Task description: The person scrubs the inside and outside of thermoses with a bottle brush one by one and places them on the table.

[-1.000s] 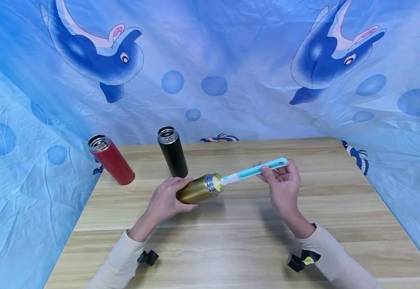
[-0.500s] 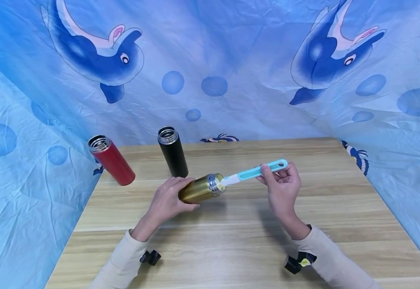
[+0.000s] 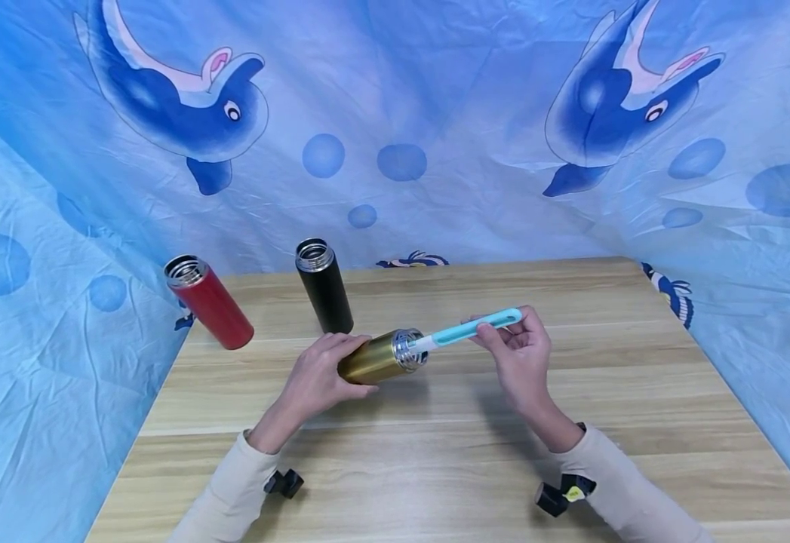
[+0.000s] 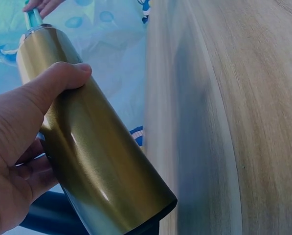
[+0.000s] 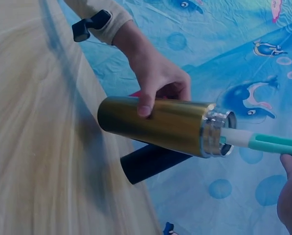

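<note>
My left hand (image 3: 318, 375) grips a gold vacuum flask (image 3: 376, 359), which is tilted on its side above the table with its steel mouth facing right. In the left wrist view the thumb lies across the flask body (image 4: 94, 142). My right hand (image 3: 522, 363) pinches the teal handle of a bottle brush (image 3: 465, 332) between thumb and fingers. The brush's white neck enters the flask's mouth, as the right wrist view also shows at the threaded rim (image 5: 216, 132). Its head is hidden inside.
Behind the left hand an open black flask (image 3: 327, 294) stands upright. An open red flask (image 3: 214, 305) stands farther left, near the table's edge. The wooden table (image 3: 401, 467) meets a blue dolphin-print curtain (image 3: 476, 204) at the back and sides.
My right hand has moved left, pushing the brush deeper; the yellow head seen at the flask's mouth earlier is now out of sight. The flask has shifted slightly right.
</note>
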The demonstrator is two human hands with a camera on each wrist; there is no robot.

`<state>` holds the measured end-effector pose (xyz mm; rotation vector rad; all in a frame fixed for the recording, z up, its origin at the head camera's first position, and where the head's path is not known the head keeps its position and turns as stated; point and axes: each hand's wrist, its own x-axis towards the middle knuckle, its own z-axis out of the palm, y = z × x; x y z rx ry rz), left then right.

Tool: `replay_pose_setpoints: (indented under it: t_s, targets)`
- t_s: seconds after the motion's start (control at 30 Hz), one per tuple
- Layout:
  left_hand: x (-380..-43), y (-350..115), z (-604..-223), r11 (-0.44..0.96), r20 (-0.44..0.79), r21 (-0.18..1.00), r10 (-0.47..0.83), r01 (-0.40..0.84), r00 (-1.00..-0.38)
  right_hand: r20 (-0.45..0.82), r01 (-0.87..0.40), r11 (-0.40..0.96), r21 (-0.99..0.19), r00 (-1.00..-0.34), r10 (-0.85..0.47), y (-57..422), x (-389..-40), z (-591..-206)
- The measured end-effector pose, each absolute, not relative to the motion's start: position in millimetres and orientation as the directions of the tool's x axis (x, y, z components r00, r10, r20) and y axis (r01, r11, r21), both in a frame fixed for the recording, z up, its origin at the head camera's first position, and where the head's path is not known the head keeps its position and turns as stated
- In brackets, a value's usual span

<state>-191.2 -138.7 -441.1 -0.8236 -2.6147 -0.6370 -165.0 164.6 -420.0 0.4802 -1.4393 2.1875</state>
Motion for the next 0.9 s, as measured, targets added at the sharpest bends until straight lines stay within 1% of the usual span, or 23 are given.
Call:
replay_pose_setpoints:
  t_s: [0.07,0.17,0.43,0.57,0.73,0.9]
  targets:
    - [-191.5,-138.5,-440.9,0.734,0.423,0.319,0.456,0.599,-0.783,0.551,-0.573,-0.328,-0.751,-0.817,0.168,166.6,-165.8,-419.1]
    - [-191.8,-138.2,-440.7,0.735,0.419,0.33,0.448,0.592,-0.79,0.553,-0.576,-0.331,-0.748,-0.816,0.169,167.5,-166.9,-418.4]
    - [-192.5,-137.5,-440.0,0.733,0.437,0.341,0.43,0.588,-0.79,0.479,-0.56,-0.379,-0.737,-0.828,0.292,159.2,-168.4,-420.2]
    - [-192.9,-137.4,-440.4,0.732,0.436,0.342,0.432,0.59,-0.789,0.459,-0.552,-0.393,-0.736,-0.833,0.309,153.6,-169.5,-421.9]
    - [-191.3,-138.1,-440.6,0.727,0.442,0.355,0.424,0.588,-0.791,0.453,-0.527,-0.389,-0.756,-0.849,0.27,149.2,-170.3,-423.5]
    - [-189.7,-138.7,-440.1,0.712,0.438,0.381,0.423,0.59,-0.793,0.486,-0.503,-0.352,-0.789,-0.862,0.144,149.2,-169.9,-424.7]
